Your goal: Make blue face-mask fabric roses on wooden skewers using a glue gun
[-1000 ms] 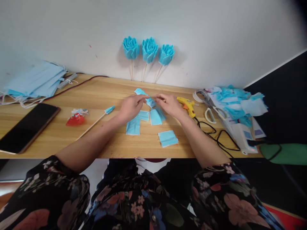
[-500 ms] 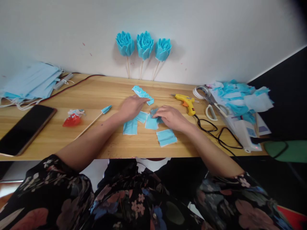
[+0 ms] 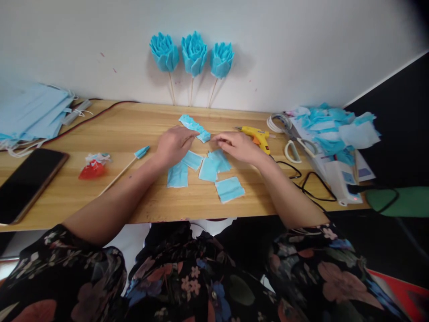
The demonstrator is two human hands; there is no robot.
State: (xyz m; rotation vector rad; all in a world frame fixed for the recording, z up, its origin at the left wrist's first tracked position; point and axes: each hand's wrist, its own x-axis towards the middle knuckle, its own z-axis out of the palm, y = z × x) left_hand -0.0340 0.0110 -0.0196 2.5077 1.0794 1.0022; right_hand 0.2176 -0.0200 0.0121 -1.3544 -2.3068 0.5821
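Observation:
Fingertips of my left hand (image 3: 176, 144) are closed at the near edge of a gathered blue strip (image 3: 191, 124). Across from it, my right hand (image 3: 237, 145) is loosely curled beside the strip's right end, thumb and forefinger slightly apart, with nothing visible between them. Below the hands lie flat blue pieces: one (image 3: 177, 175) by my left wrist, a narrower one (image 3: 192, 160), two overlapping ones (image 3: 208, 170) and a separate one (image 3: 229, 189). A stick with a small blue tip (image 3: 142, 152) lies left of my left hand.
Three blue fabric flowers (image 3: 194, 53) on sticks lean on the wall. A yellow glue gun (image 3: 256, 135), scissors (image 3: 292, 152), a tape roll (image 3: 279, 122) and blue scraps (image 3: 330, 129) are at right. Masks (image 3: 35, 112), a phone (image 3: 28, 183) and a red packet (image 3: 93, 169) are at left.
My right hand has left the overlapping blue pieces and moved up beside the gathered strip. My left fingertips have shifted back slightly along the strip. The whole view has tilted a little.

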